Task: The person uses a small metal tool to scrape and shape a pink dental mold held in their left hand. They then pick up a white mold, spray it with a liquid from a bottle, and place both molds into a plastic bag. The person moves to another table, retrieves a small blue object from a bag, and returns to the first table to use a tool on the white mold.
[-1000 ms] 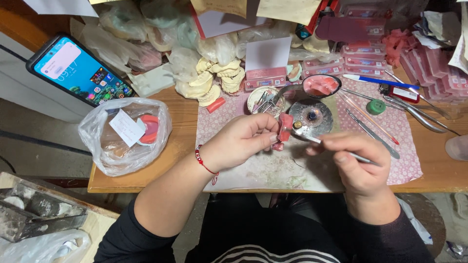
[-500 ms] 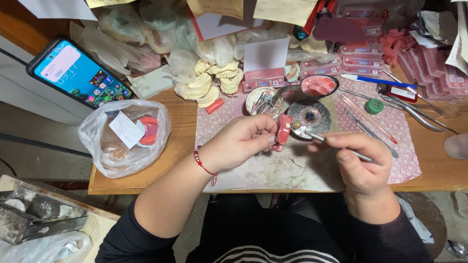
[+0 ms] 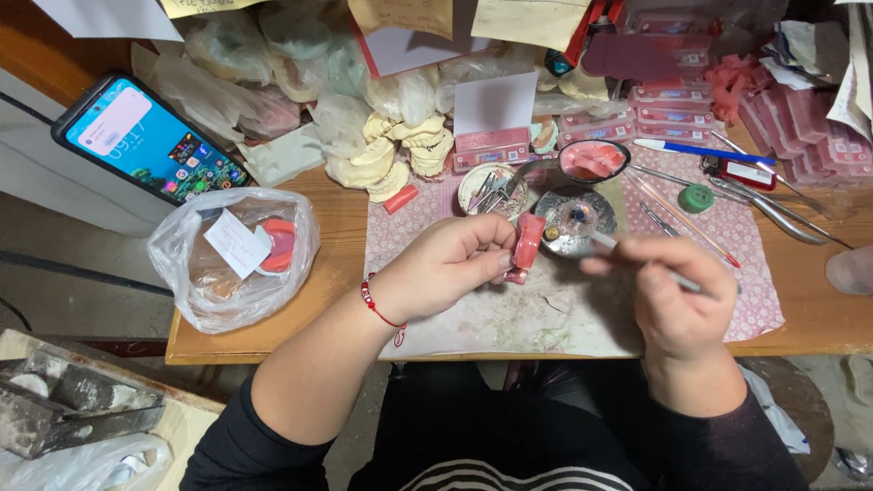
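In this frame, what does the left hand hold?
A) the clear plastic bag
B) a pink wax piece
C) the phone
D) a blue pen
B: the left hand pinches a pink wax piece at its fingertips, while the right hand brings a thin metal tool toward it.

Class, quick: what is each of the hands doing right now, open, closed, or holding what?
Left hand: closed on a pink wax piece.
Right hand: closed on a thin metal tool, its tip by the wax piece.
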